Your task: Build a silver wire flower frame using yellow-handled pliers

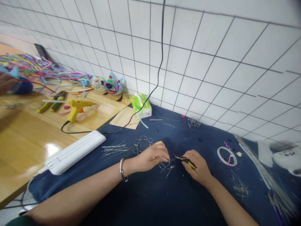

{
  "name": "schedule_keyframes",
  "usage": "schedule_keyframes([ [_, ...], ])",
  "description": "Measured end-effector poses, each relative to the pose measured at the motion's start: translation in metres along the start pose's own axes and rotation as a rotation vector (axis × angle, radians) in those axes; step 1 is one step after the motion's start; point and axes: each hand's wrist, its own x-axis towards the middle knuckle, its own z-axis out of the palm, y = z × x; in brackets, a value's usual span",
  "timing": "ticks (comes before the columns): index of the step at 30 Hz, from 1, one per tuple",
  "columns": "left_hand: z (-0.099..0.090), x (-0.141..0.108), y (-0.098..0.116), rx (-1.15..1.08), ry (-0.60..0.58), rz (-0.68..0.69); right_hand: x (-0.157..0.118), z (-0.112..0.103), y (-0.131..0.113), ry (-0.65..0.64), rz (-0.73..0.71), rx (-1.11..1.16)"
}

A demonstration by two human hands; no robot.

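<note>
My left hand [150,156], with a silver bangle at the wrist, pinches a small looped wire piece [169,168] with tiny beads over the dark blue cloth. My right hand [197,166] is wrapped round yellow-and-black pliers [190,163], their tips pointing left close to the wire piece. Whether the jaws touch the wire is too small to tell. Behind my left hand lies a flower-shaped wire ring [142,145]. Left of that ring are several straight wires [114,148].
A white power strip [76,152] and yellow glue gun [77,108] are at left, its black cord crossing the cloth's back edge. A tissue pack [141,106] stands near the wall. Wire bundles [258,166] and a tape roll [227,156] lie right. Another person's hand [7,82] is far left.
</note>
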Motion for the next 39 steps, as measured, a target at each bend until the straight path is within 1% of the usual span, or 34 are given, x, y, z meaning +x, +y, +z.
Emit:
schedule_keyframes([
  [6, 0.002, 0.0, -0.001, -0.012, -0.032, 0.039, 0.0, 0.0, -0.006, -0.087, -0.105, -0.106],
  [10, 0.002, 0.0, -0.001, -0.01, -0.067, 0.041, 0.0, 0.0, -0.007, -0.133, -0.134, -0.167],
  [13, 0.001, 0.001, 0.0, -0.011, -0.099, 0.028, 0.0, 0.0, -0.005, -0.143, -0.158, -0.224],
  [20, 0.002, 0.001, 0.001, -0.001, -0.123, -0.049, -0.002, -0.006, -0.005, -0.073, -0.244, -0.428],
  [23, 0.001, 0.001, 0.0, -0.025, -0.106, -0.108, -0.005, -0.009, -0.002, -0.027, -0.253, -0.517],
  [25, 0.001, 0.0, -0.001, -0.053, -0.087, -0.15, -0.005, -0.011, 0.0, 0.022, -0.243, -0.524],
  [27, 0.001, 0.0, -0.002, -0.087, -0.071, -0.184, -0.004, -0.011, 0.001, 0.08, -0.197, -0.465],
  [30, 0.002, -0.001, -0.003, -0.119, -0.057, -0.227, -0.001, -0.007, -0.006, 0.173, -0.042, -0.248],
  [32, 0.004, -0.001, -0.002, -0.117, -0.044, -0.251, 0.0, -0.001, -0.016, 0.169, 0.033, -0.09],
  [35, 0.009, -0.001, 0.001, -0.109, -0.034, -0.261, 0.003, 0.01, -0.035, 0.043, -0.008, 0.055],
  [36, 0.01, -0.001, 0.002, -0.107, -0.037, -0.26, 0.004, 0.013, -0.041, 0.029, -0.029, 0.088],
  [39, 0.014, -0.001, 0.005, -0.1, -0.05, -0.242, 0.006, 0.018, -0.052, 0.062, -0.049, 0.177],
])
